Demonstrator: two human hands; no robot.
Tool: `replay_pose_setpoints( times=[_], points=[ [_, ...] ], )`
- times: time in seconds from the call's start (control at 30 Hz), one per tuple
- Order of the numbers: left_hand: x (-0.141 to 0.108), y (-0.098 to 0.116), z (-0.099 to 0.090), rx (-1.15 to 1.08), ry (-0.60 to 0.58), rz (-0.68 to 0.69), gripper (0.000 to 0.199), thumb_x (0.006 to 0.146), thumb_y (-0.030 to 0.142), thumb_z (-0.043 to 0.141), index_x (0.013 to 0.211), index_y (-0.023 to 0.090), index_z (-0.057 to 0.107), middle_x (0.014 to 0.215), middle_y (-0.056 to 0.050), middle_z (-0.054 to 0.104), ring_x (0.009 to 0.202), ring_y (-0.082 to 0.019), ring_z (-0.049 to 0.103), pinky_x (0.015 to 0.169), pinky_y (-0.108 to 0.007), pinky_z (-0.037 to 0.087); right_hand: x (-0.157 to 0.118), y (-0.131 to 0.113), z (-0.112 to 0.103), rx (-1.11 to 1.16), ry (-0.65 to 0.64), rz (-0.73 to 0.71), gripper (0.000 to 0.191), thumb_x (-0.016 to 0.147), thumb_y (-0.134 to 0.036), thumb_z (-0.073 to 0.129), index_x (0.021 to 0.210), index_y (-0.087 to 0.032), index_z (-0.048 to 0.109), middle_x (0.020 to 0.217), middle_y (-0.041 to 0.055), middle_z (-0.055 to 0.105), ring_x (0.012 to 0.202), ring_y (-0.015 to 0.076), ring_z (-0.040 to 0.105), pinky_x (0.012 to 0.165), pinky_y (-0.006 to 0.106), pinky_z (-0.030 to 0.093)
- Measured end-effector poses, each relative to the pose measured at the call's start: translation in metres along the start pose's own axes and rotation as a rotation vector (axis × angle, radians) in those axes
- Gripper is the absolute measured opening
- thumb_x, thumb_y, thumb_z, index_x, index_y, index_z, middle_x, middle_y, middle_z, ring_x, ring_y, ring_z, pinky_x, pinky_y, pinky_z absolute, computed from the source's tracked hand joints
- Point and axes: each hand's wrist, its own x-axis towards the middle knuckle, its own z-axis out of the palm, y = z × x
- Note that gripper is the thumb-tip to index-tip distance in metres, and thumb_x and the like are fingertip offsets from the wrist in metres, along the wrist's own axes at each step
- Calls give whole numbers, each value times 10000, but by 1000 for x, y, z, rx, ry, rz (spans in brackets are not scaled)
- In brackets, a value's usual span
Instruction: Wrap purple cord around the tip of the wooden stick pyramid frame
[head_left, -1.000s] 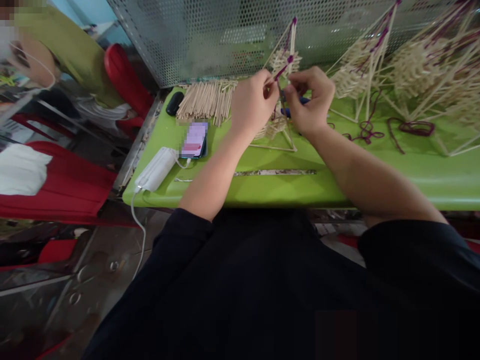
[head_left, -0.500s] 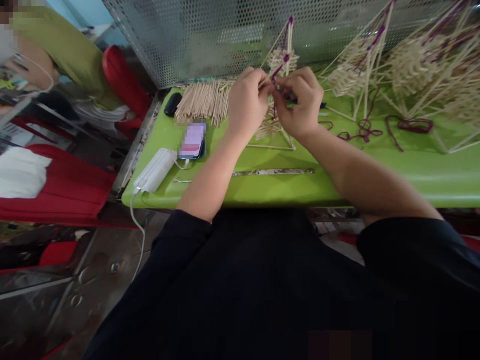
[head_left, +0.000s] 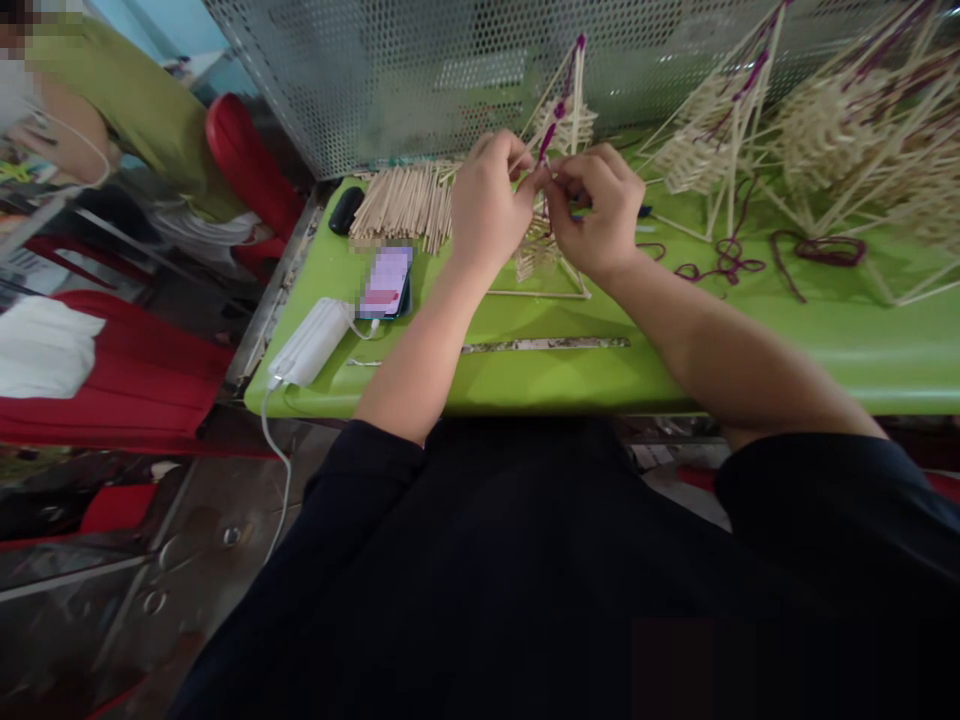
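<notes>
Green plastic forms the table (head_left: 675,370), and both bare forearms reach across it from the dark sleeves, converging at its far side. Beyond the fingers and to their right stand the finished stick frames (head_left: 810,140) wound with purple cord. To the left of the fingers lies a pile of loose sticks (head_left: 405,200), with a phone (head_left: 386,280) nearer the body. The left hand (head_left: 487,205) is raised with its fingers curled, pinching a thin stick of the small stick frame (head_left: 559,110). The right hand (head_left: 600,210) mirrors it, fingertips closed on the purple cord (head_left: 547,140) just where the two hands meet. This small frame rises straight above the fingertips, its base on the table below them.
</notes>
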Motion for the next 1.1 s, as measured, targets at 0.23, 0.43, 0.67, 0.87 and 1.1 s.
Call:
replay_pose_setpoints(
  times=[0.23,0.43,0.67,0.87,1.1],
  points=[
    [-2,4,-7,33,-1,29,265,921,187,755,914,344,541,1052,-49,672,968,-267,576,892,-410,396,0,-9,-7,-78,-63,26,507,1041,-802,535,1242,-382,735,1098,116,753,969,309,682,891,550,631],
    [-3,6,-10,28,-7,28,291,910,127,794,956,347,609,1091,-35,712,1033,-278,611,931,-416,431,-1,-8,-9,-98,-66,36,447,1054,-743,563,1251,-382,738,1141,110,760,963,302,685,908,539,628],
    [-6,10,-14,47,18,95,247,960,50,780,1020,277,701,1038,-46,727,995,-252,687,906,-421,492,2,-13,-9,-81,-78,21,461,1048,-792,555,1293,-444,733,1148,80,740,949,290,686,944,526,620],
    [-6,12,-15,30,-8,21,160,962,235,728,889,371,685,981,-27,755,966,-278,679,878,-461,487,6,-6,2,-75,-13,-21,539,1008,-853,541,1256,-433,771,1164,90,730,912,303,698,895,546,634],
    [-8,18,-18,-11,-17,-29,212,910,342,689,724,387,598,812,-25,715,810,-297,626,820,-499,465,7,-5,5,-115,-10,-55,553,1040,-832,463,1265,-452,796,1151,91,730,1025,332,708,934,590,616]
  ],
)
